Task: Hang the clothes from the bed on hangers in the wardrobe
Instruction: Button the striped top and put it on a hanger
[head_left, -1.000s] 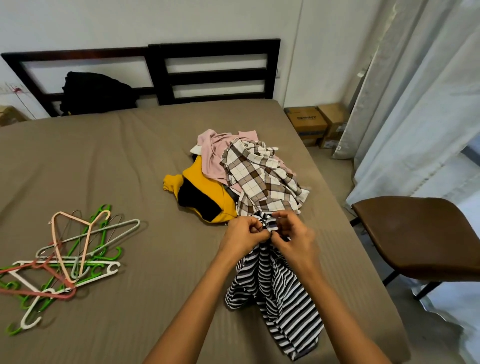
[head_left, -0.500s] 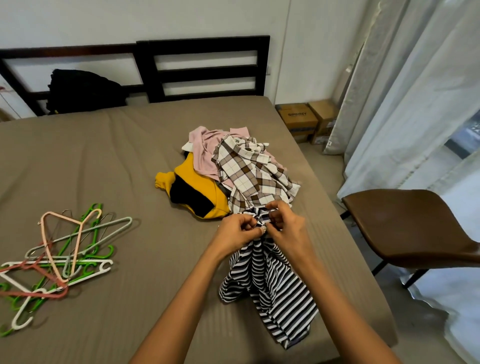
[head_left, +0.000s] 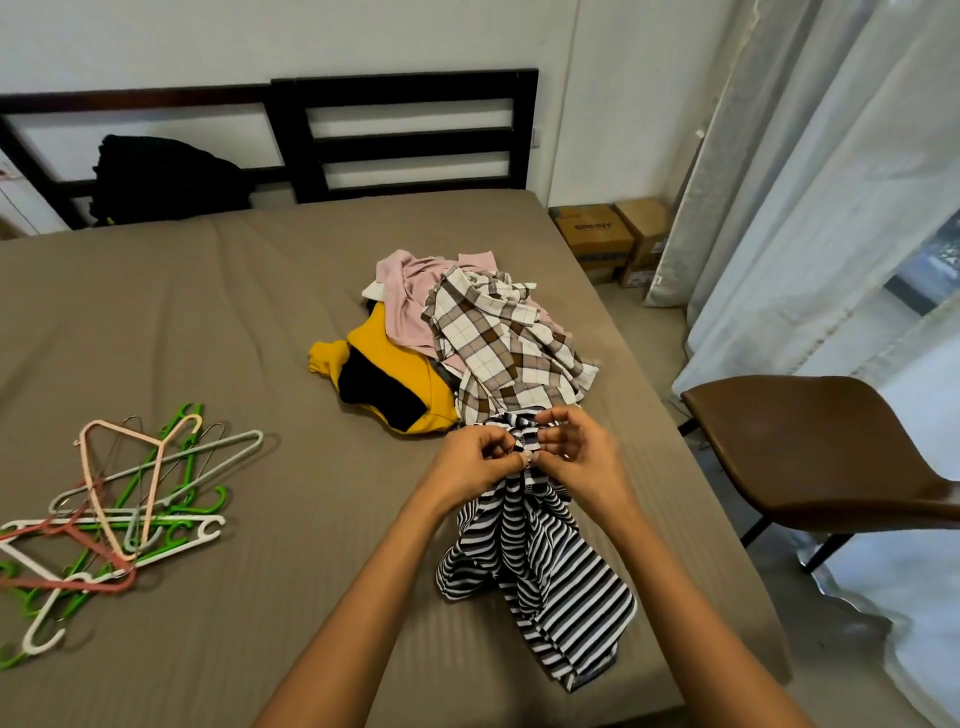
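head: one view, looking down at the bed (head_left: 208, 322)
left grip (head_left: 478, 462): fingers curled, pinching the bunched top edge of the striped garment (head_left: 535, 566)
right grip (head_left: 582, 457): thumb and fingertips pinching the same bunched edge, touching the left grip across the fabric
striped garment: black-and-white, hangs from both grips towards the person; the lower part lies crumpled on the bed by its near edge
clothes pile: just beyond the grips on the bed. The plaid shirt (head_left: 504, 348) is on top, the pink garment (head_left: 405, 296) under it, and the yellow-and-black garment (head_left: 395, 364) beyond-left of the grips
hangers (head_left: 119, 504): a loose heap in green, white, pink, red and grey, well left of the grips, flat on the bed
containers: two cardboard boxes (head_left: 592, 234) on the floor, far beyond-right of the grips, by the curtain (head_left: 805, 182). Both are closed, so the contents are not visible
other: a black bundle (head_left: 161, 182) against the headboard (head_left: 405, 135), far beyond-left; a brown chair (head_left: 810, 452) right of the grips, off the bed
vs 0.5 s ago: both grips still on the same top edge of the striped garment; pile, hangers and boxes unmoved; the view has shifted slightly
writing: dark print on top of the nearer box and a label on the side of the other box, both too blurred to read
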